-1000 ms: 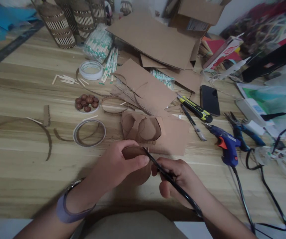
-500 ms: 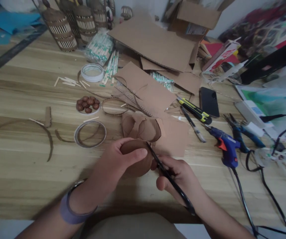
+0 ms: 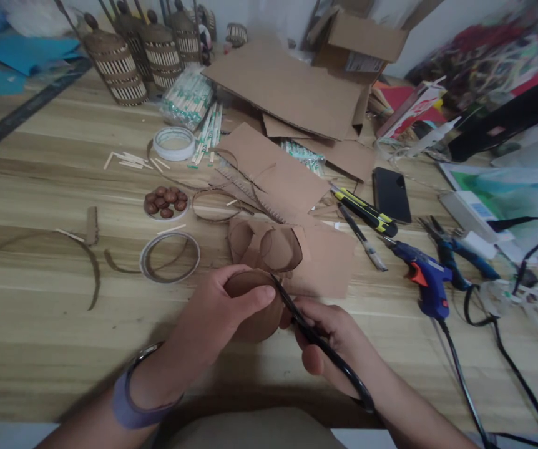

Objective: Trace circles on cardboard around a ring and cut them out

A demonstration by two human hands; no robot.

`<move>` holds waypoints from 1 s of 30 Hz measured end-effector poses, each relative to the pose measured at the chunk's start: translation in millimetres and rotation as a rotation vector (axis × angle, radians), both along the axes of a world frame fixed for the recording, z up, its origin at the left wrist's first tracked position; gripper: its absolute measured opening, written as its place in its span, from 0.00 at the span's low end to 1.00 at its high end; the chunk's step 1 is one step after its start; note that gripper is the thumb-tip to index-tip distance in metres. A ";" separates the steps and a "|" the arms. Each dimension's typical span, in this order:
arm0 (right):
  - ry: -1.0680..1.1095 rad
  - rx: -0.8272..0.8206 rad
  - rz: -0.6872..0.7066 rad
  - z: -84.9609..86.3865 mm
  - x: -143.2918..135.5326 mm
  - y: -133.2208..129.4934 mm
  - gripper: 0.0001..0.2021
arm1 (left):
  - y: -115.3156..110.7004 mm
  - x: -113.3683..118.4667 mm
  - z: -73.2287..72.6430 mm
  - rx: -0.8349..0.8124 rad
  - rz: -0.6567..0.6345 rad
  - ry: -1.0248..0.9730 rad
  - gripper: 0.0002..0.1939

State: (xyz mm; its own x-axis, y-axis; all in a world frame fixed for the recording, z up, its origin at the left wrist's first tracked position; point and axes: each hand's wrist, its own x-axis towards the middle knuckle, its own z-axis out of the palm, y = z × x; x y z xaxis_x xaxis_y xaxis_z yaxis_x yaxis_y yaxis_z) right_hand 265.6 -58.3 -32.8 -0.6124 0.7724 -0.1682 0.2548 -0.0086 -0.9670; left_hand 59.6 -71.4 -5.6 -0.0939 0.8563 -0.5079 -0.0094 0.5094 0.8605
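A round brown cardboard piece [image 3: 257, 321] is gripped in my left hand [image 3: 222, 312], with the thumb lying across its face. My right hand [image 3: 332, 340] is closed round black scissors [image 3: 318, 340], whose blades point up and left and meet the upper right edge of the round piece. Just beyond my hands lies a cardboard sheet [image 3: 327, 262] with a cut-out piece [image 3: 281, 248] that has round openings. A cardboard ring [image 3: 170, 257] rests to the left of them on the wooden table [image 3: 110, 368].
To the right lie a blue glue gun [image 3: 430, 280] with its cord, pliers [image 3: 456, 252], a yellow-black cutter [image 3: 365, 211] and a phone [image 3: 391, 194]. Brown balls [image 3: 166, 201] sit in a shallow dish at left. Cardboard sheets [image 3: 288, 93] and wrapped sticks [image 3: 189, 96] are farther back.
The scissors' handles and my right thumb have shifted slightly to the right and down. The view has tilted a little, so the table items appear slightly lower.
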 end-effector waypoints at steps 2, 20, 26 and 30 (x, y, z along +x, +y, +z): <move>-0.009 -0.044 0.011 0.9 0.4 -0.5 0.39 | 0.2 -0.3 0.4 -0.003 -0.015 0.013 0.18; -0.103 0.016 -0.004 7.6 -3.3 1.5 0.40 | 1.6 -0.8 -0.3 -0.013 -0.036 0.059 0.17; -0.122 0.047 -0.009 7.5 -2.9 0.7 0.38 | 2.4 -1.2 0.2 -0.019 -0.042 0.060 0.18; -0.083 0.024 -0.006 1.2 -0.5 -0.2 0.39 | 2.1 -2.6 0.4 -0.022 -0.039 0.059 0.19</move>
